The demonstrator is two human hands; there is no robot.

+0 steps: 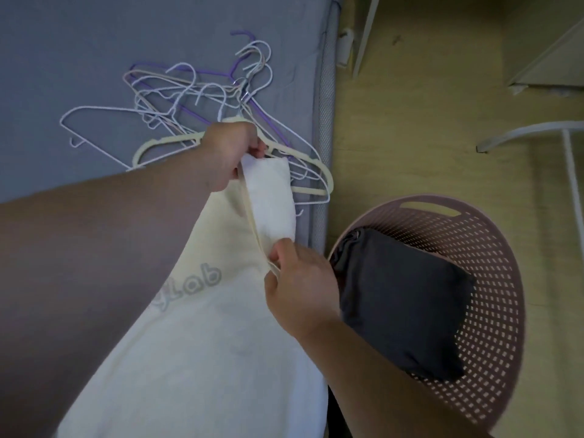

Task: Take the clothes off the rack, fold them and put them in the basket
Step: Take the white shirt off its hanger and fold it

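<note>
A soft, matte cream cotton T-shirt [196, 327] is held up over the near edge of a bed covered in a smooth grey-lilac sheet [63, 52]. It drapes loosely, with a ribbed edge and a whiter folded strip stretched between the hands. Grey outlined lettering [192, 286] on it reads "Lab"; the letters before that are hidden.

The left hand [229, 153] pinches the far end of the strip, fingers curled round the cloth. The right hand [300, 289] pinches the near end at the ribbed edge.

Beyond them, a tangle of thin white, purple and cream hangers [189, 99] lies on the sheet.

On the right, a round pink perforated plastic basket [493, 279] stands on the pale wooden floor [426, 105]. It contains a dark grey folded garment [401, 305]. White metal rack tubes [572, 172] stand further right.
</note>
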